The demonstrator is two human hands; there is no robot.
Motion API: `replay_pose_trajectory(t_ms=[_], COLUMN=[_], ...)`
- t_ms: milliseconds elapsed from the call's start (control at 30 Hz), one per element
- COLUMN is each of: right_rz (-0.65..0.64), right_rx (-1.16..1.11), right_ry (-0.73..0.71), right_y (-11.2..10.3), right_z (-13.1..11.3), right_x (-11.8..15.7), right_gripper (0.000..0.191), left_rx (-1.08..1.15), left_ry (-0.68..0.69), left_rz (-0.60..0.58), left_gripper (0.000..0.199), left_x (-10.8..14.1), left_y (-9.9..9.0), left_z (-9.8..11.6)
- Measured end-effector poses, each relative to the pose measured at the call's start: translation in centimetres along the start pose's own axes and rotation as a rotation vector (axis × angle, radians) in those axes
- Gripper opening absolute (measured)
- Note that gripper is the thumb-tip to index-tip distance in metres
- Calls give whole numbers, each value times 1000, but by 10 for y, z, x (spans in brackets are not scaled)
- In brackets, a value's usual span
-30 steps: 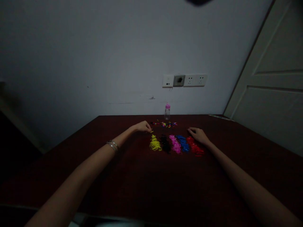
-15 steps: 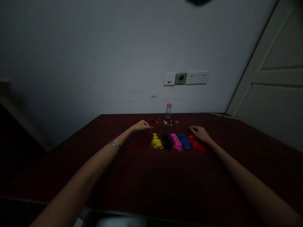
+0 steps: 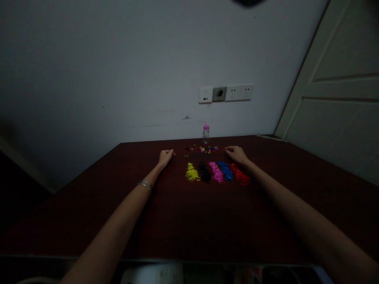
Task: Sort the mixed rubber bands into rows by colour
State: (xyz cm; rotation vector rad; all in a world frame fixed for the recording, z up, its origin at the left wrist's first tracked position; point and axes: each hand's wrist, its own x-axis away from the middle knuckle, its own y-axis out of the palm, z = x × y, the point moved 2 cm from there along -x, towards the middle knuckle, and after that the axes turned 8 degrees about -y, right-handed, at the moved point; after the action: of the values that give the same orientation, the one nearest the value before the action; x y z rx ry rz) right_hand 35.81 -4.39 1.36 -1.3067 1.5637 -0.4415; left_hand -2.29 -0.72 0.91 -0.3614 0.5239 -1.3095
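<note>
Left hand (image 3: 166,156), right hand (image 3: 236,154) both curled narrow, can't tell if holding anything; five one-colour piles (image 3: 216,172), one mixed pile (image 3: 203,150), one bottle (image 3: 206,135)

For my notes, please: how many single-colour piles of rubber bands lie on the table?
5, in a row, left to right: yellow pile, black pile, pink pile, blue pile and red pile, near the right hand.

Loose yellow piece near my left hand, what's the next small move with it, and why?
I'd probably have your left hand draw the loose yellow piece toward the yellow pile: it lies apart on the table, just beyond that pile of matching colour, and your left hand is closer to it than your right hand.
</note>
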Motion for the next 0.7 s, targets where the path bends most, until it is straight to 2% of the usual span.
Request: replay_pose_trajectory(t_ms=[100,233,333,500,700], right_rz=[-55,-256,-386,-476,-500], right_rx=[35,131,205,238,241], right_ry=[-168,-376,-496,-516,-483], right_y=[14,40,60,85,95], right_z=[-48,-118,-157,-187,-192], right_x=[-15,-26,-30,-34,-34], right_gripper=[31,32,32,33,35], left_rx=[84,169,199,219,218], left_ry=[21,31,13,22,16], left_rz=[-5,-1,10,21,32], left_gripper=[40,36,36,37,36], left_x=[0,1,2,1,2], left_y=[0,0,-1,-1,-1], left_z=[-1,-1,-1,-1,0])
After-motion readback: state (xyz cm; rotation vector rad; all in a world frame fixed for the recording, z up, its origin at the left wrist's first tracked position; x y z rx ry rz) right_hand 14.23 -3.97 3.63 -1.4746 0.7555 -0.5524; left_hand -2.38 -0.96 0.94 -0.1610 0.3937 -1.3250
